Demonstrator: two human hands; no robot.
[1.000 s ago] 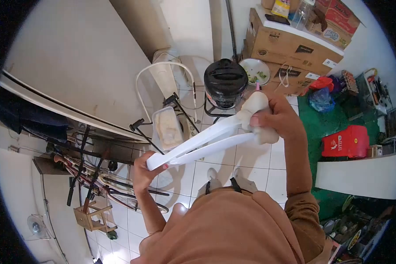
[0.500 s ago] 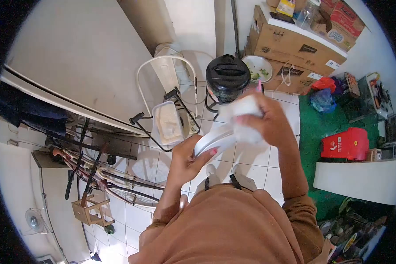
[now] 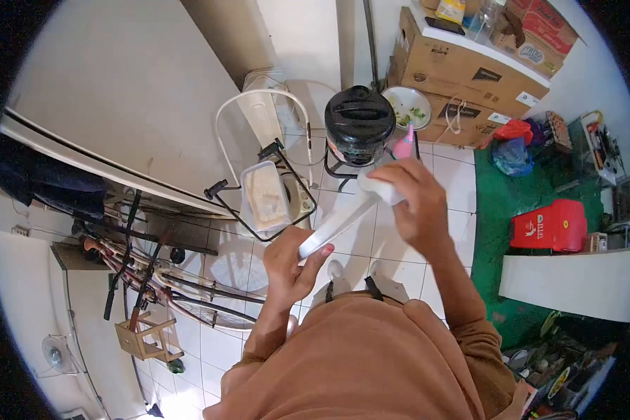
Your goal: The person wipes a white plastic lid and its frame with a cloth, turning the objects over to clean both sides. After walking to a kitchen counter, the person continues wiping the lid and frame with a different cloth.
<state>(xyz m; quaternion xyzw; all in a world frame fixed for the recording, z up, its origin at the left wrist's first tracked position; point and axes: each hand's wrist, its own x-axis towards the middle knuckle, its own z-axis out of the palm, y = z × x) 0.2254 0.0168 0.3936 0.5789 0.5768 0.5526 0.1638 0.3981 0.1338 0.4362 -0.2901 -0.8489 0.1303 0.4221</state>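
The person holds a white plate (image 3: 336, 227) edge-on in front of the body, so it shows only as a thin, slightly curved strip running from lower left to upper right. It looks smooth and glossy, like glazed ceramic or hard plastic (I cannot tell which). The left hand (image 3: 290, 262) grips its lower end, the fingers closed around the rim and the thumb pressed on the edge. The right hand (image 3: 416, 203) is at the upper end, the fingers curled tight over a white cloth (image 3: 378, 189), which lies against the plate.

Below the hands is a floor of white square tiles (image 3: 455, 185), shiny, with thin dark joints. To the right lies a green mat (image 3: 511, 203) with a red box (image 3: 549, 224) on it. Farther away stands a round black cooker (image 3: 359, 126) with a ribbed lid, on a wire stand. Just left of it a dark wire rack holds a rectangular clear plastic container (image 3: 264, 194). Behind, brown cardboard boxes (image 3: 462, 66) are stacked against the white wall. At the far left a bicycle (image 3: 161, 280) leans, with thin metal tubes.
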